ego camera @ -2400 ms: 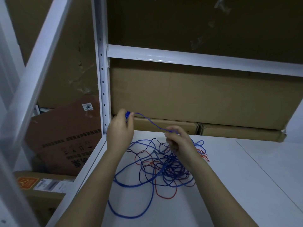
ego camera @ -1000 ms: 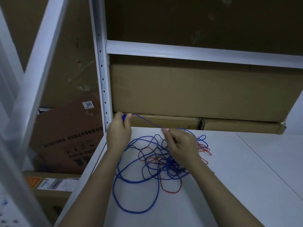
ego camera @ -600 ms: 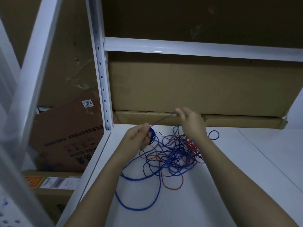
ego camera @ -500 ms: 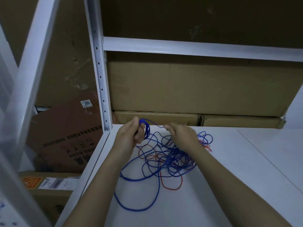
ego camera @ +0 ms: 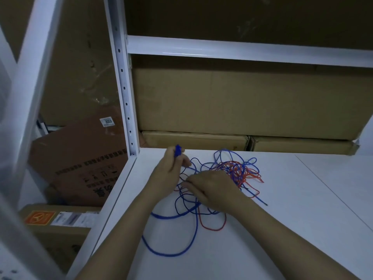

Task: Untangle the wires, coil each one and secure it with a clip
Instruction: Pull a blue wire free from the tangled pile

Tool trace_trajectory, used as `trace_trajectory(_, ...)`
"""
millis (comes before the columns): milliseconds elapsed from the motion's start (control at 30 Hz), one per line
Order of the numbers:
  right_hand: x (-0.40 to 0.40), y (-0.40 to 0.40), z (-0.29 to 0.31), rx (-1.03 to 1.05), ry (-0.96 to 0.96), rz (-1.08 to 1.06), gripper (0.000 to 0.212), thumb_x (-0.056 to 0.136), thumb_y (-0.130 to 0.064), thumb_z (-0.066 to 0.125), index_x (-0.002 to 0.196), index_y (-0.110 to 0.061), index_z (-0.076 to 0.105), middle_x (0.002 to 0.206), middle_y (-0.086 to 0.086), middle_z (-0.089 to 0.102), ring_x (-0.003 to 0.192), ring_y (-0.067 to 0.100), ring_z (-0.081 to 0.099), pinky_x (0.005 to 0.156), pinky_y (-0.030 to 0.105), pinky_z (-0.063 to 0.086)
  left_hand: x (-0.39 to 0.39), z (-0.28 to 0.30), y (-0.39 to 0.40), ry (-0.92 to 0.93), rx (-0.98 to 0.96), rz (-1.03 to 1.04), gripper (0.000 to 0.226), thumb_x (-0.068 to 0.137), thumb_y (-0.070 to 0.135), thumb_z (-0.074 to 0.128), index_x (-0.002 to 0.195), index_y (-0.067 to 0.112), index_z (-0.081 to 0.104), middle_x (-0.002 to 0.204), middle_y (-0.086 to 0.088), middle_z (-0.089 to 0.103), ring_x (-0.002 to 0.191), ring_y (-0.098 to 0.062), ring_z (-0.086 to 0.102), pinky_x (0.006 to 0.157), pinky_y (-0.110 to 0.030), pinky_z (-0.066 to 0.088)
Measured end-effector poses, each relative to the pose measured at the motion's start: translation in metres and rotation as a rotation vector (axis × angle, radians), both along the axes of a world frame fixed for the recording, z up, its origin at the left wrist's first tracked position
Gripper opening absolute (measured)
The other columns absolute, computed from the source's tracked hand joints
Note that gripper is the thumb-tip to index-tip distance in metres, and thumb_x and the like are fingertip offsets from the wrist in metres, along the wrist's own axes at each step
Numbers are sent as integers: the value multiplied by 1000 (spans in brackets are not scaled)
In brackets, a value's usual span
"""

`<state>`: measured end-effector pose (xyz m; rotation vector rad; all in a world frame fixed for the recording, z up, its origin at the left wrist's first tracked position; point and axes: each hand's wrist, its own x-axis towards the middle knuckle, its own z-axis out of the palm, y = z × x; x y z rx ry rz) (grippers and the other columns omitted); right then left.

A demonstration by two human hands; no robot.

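Observation:
A tangle of blue wire (ego camera: 192, 223) and thinner red wire (ego camera: 249, 174) lies on the white table (ego camera: 292, 219). My left hand (ego camera: 168, 172) is raised over the tangle's left side and grips a small bundle of coiled blue wire (ego camera: 177, 150) between thumb and fingers. My right hand (ego camera: 210, 187) lies palm down on the middle of the tangle, its fingers reaching left onto the strands. Whether those fingers pinch a strand is hidden. A loose blue wire end (ego camera: 262, 202) sticks out to the right. No clip is visible.
A white perforated shelf upright (ego camera: 124, 87) stands at the table's back left corner, with a crossbeam (ego camera: 242, 50) above. Cardboard boxes (ego camera: 232, 106) fill the back behind the table. More boxes (ego camera: 80, 164) sit on the floor at the left.
My right hand has dropped from the raised strand down onto the tangle. My left hand keeps hold of the small blue coil and has shifted slightly.

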<state>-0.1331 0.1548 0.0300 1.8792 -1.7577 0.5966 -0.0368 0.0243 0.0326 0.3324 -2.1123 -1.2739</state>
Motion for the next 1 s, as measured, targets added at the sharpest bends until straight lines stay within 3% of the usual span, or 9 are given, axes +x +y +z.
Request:
trace_trajectory(133,-13,11,30,-60,-586,-11,21,93,-33,57,84,-22,72,69,-4,67,63,8,58,55,22,42,7,10,9,-136,-164,-99,26,102,31,34,85,18,49,67,7,51,60,-6,46,65,-29,41)
trace_trajectory(267,-33,14,50,-56,-905,-67,16,88,-23,67,73,-29,69,56,-11,56,55,4,48,54,18,39,4,31,11,-154,-295,-124,26,100,29,45,76,21,49,61,6,44,53,-4,38,53,-17,32)
trace_trajectory(333,-42,14,53,19,-978,-34,19,92,-19,62,76,-26,70,51,-13,48,51,2,41,52,15,34,0,43,11,-75,-239,-88,28,99,28,47,72,21,52,58,10,44,52,-2,38,53,-16,31)
trace_trajectory(467,-54,18,57,171,-900,-71,22,99,-22,52,85,-26,69,56,-9,48,52,8,40,52,19,32,-8,67,8,197,172,-32,32,101,19,44,70,12,50,46,12,36,45,-3,29,49,-15,28)
trace_trajectory(600,-62,16,67,119,-754,-141,29,100,-25,49,75,-20,63,68,-4,60,62,10,52,64,27,40,-18,87,1,383,419,-67,33,103,21,39,71,13,47,45,12,29,43,-4,24,50,-18,25)
trace_trajectory(667,-65,14,75,114,-774,-126,27,99,-24,51,75,-19,62,62,-11,56,60,1,52,60,18,38,-22,99,-3,490,540,-94,33,103,21,38,72,14,46,43,12,29,42,-4,25,51,-17,27)
trace_trajectory(800,-67,8,90,-37,-919,-60,19,95,-19,59,80,-11,68,68,-7,60,62,-3,51,61,11,38,-29,131,-8,651,664,-112,33,104,19,37,73,14,46,43,11,30,42,-4,26,51,-17,27)
trace_trajectory(900,-68,1,99,-130,-1095,16,20,94,-13,58,76,-8,66,76,7,65,74,11,60,72,18,45,-33,152,-11,686,672,-90,33,105,20,36,74,13,47,43,10,32,43,-5,29,53,-18,29)
trace_trajectory(1000,-64,-5,108,-160,-1332,120,23,98,-13,51,77,-10,60,73,6,63,66,15,63,71,27,51,-31,161,-11,657,692,-99,31,105,22,36,77,13,48,47,8,39,45,-7,35,56,-20,32)
